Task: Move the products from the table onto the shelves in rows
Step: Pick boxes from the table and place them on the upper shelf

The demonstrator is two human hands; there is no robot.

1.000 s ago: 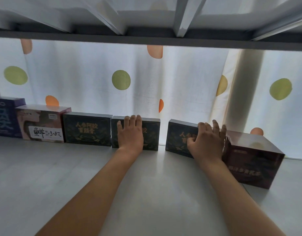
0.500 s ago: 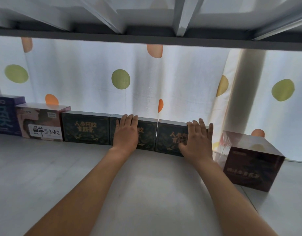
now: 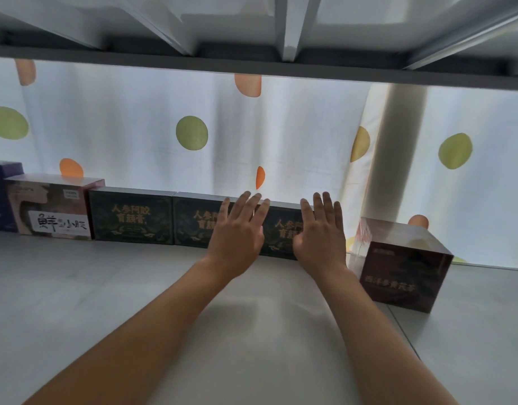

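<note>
1. Products lined up in a row along the back edge of a pale grey shelf (image 3: 76,287), seen from the head camera looking forward and slightly down.
2. From left: a dark purple box (image 3: 0,197) cut off by the frame edge, touching a pink box (image 3: 50,209) with a white label strip.
3. Next, three matching dark green boxes with gold lettering, standing upright and side by side: the first green box (image 3: 132,216), the second green box (image 3: 193,220) and the third green box (image 3: 281,229), each touching its neighbour.
4. Well to the right, apart from the row and turned at an angle: a maroon box (image 3: 404,267) with gold lettering and a glossy top.
5. Left hand (image 3: 237,232) flat, fingers straight and slightly spread, in front of the seam between the second and third green boxes; gripping nothing, contact with the box fronts not certain.
6. Right hand (image 3: 320,233) likewise flat and relaxed, fingers straight, over the right end of the third green box; holding nothing.
7. Both bare forearms reaching in from the bottom of the frame across the shelf surface.
8. Behind the row: a backlit white curtain (image 3: 135,127) with green, orange and yellow dots.
9. Overhead: the grey underside of an upper shelf (image 3: 252,59) with white metal struts.
</note>
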